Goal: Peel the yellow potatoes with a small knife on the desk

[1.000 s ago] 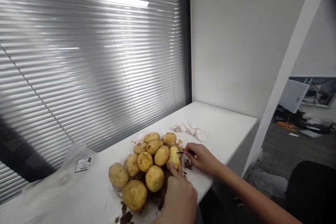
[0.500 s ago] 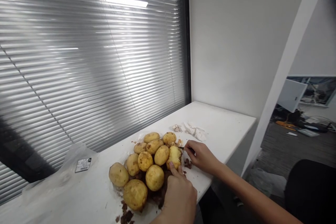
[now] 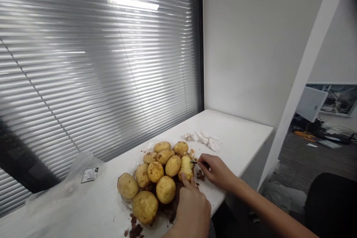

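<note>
1. Compared with half a second back, I see my right hand (image 3: 216, 171) has slid slightly nearer and to the right, and the dark blade of the peeler (image 3: 194, 162) now sits a little lower against the potato.
2. My left hand (image 3: 192, 208) has barely moved; its grip is curled around the near end of the half-peeled potato (image 3: 186, 167), fingertips pressing its skin.
3. My right grip is pinched shut on the peeler, whose tip touches the right flank of that potato.
4. The held potato sits at the right edge of the potato pile (image 3: 156, 178), resting against its neighbours, pale where skin is gone.
5. The whole view has shifted down a touch since the earlier picture; the pile itself lies as it did.
6. Brown peelings (image 3: 135, 228) lie on the near side of the pile, and a few more scraps lie just right of the held potato, under my right hand.
7. The white tabletop (image 3: 240, 137) runs from near left to far right, ending at a white wall.
8. A crumpled tissue (image 3: 208, 139) lies beyond the pile, apart from it.
9. A clear plastic bag (image 3: 69, 182) with a label lies to the left, against the closed window blinds (image 3: 97, 63).
10. On the right the room opens out to grey floor, a dark chair (image 3: 331, 200) nearby and clutter far off.
</note>
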Action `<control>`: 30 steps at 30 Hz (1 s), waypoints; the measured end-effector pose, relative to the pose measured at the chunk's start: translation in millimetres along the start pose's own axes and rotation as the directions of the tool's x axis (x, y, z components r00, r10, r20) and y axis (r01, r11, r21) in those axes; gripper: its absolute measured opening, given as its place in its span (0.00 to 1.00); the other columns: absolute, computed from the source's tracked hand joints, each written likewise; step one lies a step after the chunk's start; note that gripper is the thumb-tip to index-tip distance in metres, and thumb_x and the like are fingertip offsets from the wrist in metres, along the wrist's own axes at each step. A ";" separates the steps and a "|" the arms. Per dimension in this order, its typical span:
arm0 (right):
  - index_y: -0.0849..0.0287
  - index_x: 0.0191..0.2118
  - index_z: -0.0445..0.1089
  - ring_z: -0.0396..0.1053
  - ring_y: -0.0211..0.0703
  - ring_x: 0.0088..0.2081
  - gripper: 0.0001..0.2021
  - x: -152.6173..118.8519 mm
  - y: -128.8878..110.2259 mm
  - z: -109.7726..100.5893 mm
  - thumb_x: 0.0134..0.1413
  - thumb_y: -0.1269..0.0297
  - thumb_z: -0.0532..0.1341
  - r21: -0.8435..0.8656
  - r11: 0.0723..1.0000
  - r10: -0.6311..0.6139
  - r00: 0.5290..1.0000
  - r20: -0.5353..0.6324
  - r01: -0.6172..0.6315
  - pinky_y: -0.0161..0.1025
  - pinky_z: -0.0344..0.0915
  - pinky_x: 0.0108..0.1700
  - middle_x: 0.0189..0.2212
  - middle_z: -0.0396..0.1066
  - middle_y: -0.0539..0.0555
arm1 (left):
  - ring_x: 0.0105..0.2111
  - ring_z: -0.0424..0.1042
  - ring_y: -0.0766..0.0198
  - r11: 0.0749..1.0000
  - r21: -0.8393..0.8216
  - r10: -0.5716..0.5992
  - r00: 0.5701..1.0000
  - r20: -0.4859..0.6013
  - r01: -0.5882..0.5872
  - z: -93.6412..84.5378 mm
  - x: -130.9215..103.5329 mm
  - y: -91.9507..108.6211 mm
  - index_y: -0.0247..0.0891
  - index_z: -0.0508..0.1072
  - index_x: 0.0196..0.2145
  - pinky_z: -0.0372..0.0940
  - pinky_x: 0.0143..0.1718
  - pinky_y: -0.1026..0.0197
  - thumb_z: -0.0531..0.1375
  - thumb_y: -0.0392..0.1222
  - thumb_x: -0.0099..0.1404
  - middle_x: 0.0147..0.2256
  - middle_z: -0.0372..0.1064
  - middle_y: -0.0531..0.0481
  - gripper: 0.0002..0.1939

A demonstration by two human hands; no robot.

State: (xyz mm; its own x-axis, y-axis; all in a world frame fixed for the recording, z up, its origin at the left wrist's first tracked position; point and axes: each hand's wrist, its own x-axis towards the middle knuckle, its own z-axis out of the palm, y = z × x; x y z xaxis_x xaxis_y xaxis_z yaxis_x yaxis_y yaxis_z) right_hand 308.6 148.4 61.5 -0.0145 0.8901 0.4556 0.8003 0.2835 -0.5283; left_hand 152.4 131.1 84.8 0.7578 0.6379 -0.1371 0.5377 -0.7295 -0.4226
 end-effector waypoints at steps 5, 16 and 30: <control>0.57 0.29 0.64 0.66 0.42 0.27 0.08 0.4 5.9 0.6 0.58 0.69 0.52 0.001 1.000 0.014 1.000 0.013 -0.014 0.36 0.58 0.31 0.25 0.70 0.53 | 0.59 0.57 0.31 1.000 -0.005 -0.007 1.000 0.001 0.007 0.5 1.3 0.0 0.37 0.65 0.57 0.72 0.33 0.49 0.57 0.41 0.68 0.56 0.59 0.29 0.21; 0.57 0.29 0.65 0.64 0.40 0.26 0.09 6.3 3.1 -0.8 0.61 0.66 0.54 0.109 0.994 0.008 0.998 0.059 -0.014 0.35 0.59 0.30 0.24 0.69 0.51 | 0.56 0.64 0.35 1.000 0.013 -0.013 1.000 -0.009 0.013 -4.4 -1.9 0.2 0.36 0.65 0.56 0.71 0.32 0.52 0.56 0.43 0.69 0.53 0.63 0.25 0.20; 0.58 0.28 0.64 0.63 0.41 0.26 0.09 19.3 2.9 -7.3 0.60 0.67 0.53 0.034 0.999 0.024 1.000 0.001 -0.024 0.37 0.57 0.30 0.23 0.67 0.51 | 0.58 0.57 0.31 0.997 0.001 0.070 0.993 0.092 -0.071 -21.2 -4.7 -2.0 0.37 0.64 0.58 0.72 0.36 0.46 0.53 0.42 0.70 0.56 0.58 0.29 0.20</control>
State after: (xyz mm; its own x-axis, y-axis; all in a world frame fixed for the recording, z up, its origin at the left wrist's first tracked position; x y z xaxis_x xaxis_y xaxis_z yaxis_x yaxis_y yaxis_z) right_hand 315.0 163.8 74.1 0.0042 0.8969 0.4422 0.7797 0.2739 -0.5630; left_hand 155.5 124.4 105.3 0.7564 0.6050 -0.2486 0.4821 -0.7725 -0.4132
